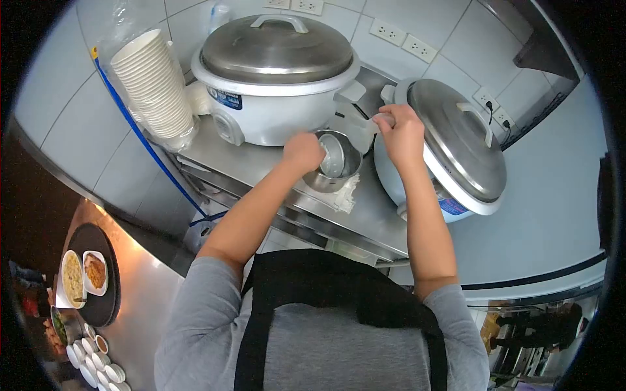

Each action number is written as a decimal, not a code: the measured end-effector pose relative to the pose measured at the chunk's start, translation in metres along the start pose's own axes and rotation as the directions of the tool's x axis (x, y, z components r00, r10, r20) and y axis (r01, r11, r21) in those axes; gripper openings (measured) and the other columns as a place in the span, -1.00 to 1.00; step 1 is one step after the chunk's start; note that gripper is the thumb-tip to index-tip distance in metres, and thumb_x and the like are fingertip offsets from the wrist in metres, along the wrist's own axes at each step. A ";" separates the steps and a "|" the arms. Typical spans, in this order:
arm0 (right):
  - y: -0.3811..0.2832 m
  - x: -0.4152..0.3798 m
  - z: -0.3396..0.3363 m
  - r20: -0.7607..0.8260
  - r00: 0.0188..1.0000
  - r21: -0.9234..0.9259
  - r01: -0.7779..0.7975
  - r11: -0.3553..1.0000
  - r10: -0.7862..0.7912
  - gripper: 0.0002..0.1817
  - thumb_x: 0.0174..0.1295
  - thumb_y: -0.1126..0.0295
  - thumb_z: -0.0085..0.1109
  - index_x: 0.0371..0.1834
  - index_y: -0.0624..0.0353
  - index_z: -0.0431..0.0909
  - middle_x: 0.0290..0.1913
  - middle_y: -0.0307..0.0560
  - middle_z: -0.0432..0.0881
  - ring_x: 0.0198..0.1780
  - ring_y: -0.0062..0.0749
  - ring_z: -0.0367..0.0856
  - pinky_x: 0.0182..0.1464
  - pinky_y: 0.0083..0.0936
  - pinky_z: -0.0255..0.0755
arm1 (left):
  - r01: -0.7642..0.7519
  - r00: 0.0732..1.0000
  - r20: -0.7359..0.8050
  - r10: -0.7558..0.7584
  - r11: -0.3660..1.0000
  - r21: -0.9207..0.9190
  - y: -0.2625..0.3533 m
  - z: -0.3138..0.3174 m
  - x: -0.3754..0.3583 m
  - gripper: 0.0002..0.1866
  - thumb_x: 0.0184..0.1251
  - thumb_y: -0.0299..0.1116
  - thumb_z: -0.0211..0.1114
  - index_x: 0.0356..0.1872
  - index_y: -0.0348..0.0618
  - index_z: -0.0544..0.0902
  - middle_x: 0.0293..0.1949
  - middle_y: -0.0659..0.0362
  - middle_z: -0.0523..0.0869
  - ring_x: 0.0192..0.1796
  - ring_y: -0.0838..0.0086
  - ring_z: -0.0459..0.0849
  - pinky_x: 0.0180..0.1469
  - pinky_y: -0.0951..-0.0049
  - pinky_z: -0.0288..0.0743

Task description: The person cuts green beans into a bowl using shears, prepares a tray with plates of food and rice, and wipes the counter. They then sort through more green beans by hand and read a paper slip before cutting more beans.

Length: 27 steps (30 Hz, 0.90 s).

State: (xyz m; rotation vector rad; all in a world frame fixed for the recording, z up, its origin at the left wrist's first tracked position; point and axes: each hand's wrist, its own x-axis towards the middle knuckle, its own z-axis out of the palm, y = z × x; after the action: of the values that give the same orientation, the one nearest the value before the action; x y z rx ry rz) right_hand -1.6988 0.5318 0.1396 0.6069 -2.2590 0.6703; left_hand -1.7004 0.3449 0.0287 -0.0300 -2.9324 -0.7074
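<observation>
Over a pot (323,184), the closed left hand (304,152) seemingly works a scoop (333,156), needing steadiness next; the right hand (403,130) pinches a handle (383,119).

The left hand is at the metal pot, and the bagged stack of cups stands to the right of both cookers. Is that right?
Not quite: the head view shows the cups to the left of both cookers. The left hand is at the metal pot, as you say.

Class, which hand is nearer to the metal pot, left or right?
The left hand, close by the left rim of the metal pot; the right hand is farther off to its right.
</observation>
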 end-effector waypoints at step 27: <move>0.006 -0.003 0.022 0.195 0.905 0.180 0.345 0.921 -0.377 -0.87 -0.04 0.40 0.24 -0.48 0.23 0.56 -0.38 0.07 0.55 -0.31 0.00 0.54 -0.24 -0.22 0.42 | 0.500 0.616 -0.494 -0.613 0.790 -0.356 -0.038 -0.064 -0.313 -0.77 0.07 -0.29 0.30 -0.36 -0.26 0.61 -0.39 0.07 0.60 -0.37 0.33 0.61 -0.26 0.41 0.46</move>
State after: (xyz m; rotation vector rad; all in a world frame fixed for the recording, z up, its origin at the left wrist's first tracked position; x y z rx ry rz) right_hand -1.7110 0.5231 0.1218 1.1942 -2.2244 0.5983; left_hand -1.3844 0.2849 0.0285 0.9632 -2.2238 -0.8595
